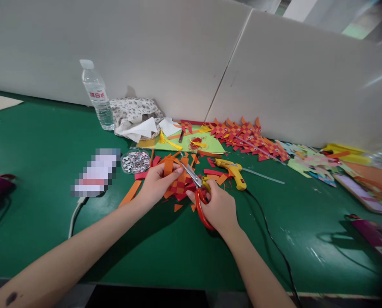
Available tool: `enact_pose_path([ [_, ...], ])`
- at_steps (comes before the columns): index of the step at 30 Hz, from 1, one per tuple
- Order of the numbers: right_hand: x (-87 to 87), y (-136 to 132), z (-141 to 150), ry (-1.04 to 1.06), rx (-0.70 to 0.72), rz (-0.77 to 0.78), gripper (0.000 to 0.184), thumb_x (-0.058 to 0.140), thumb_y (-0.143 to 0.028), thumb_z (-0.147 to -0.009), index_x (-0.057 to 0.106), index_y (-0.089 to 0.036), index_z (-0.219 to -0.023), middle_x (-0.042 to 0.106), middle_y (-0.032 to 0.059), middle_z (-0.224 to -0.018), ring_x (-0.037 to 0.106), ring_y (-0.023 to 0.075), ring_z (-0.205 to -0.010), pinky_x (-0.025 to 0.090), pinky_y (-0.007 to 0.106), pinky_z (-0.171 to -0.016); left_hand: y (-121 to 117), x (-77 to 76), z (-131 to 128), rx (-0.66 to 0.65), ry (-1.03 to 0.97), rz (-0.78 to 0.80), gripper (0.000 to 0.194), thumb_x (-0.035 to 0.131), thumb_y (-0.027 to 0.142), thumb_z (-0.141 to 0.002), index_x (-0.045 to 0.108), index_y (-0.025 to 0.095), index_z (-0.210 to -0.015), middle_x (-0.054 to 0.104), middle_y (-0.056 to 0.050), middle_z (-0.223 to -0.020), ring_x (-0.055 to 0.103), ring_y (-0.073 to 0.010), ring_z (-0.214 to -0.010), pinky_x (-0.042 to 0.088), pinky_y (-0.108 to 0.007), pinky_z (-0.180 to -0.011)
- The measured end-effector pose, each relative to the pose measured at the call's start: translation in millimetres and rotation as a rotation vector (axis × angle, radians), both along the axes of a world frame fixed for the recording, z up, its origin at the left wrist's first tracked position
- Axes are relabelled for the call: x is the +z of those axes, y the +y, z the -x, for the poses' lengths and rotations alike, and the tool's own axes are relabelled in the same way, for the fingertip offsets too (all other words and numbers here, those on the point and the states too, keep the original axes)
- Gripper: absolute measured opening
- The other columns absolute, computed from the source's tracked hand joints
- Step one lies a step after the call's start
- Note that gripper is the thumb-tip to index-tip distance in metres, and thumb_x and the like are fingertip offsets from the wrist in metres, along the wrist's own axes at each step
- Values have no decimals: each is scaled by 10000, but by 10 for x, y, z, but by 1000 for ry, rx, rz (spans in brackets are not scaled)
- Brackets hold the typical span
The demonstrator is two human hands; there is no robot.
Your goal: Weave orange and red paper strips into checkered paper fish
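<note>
Trimming the orange paper strip (168, 167) at mid-frame, as the work appears to be, calls for a firm pinch close to the cut line, paper square to the blades, and fingertips clear of the scissors (194, 177). The strip sits at the fingertips of the left hand (158, 183), thumb and fingers closed on it, and lies up and left of the right hand (219, 206), which is curled around the scissors' handles. Blade contact cannot be confirmed. Woven paper (179, 186) lies just below the strip; a glue gun (233, 169) rests right of centre; a bottle (97, 97) stands upper left.
</note>
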State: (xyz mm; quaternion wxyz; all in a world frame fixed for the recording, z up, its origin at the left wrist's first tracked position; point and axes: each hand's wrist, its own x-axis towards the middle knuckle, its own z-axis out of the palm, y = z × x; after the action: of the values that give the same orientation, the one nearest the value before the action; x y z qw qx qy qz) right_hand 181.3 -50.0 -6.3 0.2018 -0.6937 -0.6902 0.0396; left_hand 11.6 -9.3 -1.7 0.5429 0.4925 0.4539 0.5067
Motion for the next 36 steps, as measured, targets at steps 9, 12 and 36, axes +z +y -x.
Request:
enact_pose_path([
  [9,25,-14,8,39,33,33,329,516,-530,-751,391,-228,-719,478,-58,-485,515,151,-486,263,213,-475,17,1,18,-24,59,-50,260,653,393,-724,665,150,-818,618,-11,-698,515,-82,-556,392,-183,-478],
  [12,23,-12,2,25,34,14,331,514,-530,-751,386,-229,-703,495,-50,-490,518,155,-483,262,213,-475,7,6,16,-10,58,-53,264,657,399,-719,667,153,-814,576,15,-625,471,-67,-502,362,-180,-450],
  [36,-6,-26,-6,-13,74,-106,356,509,-572,-752,473,-220,-715,518,-41,-501,550,149,-481,285,201,-471,-52,56,10,-40,83,-93,225,648,392,-733,675,177,-795,595,3,-638,530,-106,-554,402,-209,-480],
])
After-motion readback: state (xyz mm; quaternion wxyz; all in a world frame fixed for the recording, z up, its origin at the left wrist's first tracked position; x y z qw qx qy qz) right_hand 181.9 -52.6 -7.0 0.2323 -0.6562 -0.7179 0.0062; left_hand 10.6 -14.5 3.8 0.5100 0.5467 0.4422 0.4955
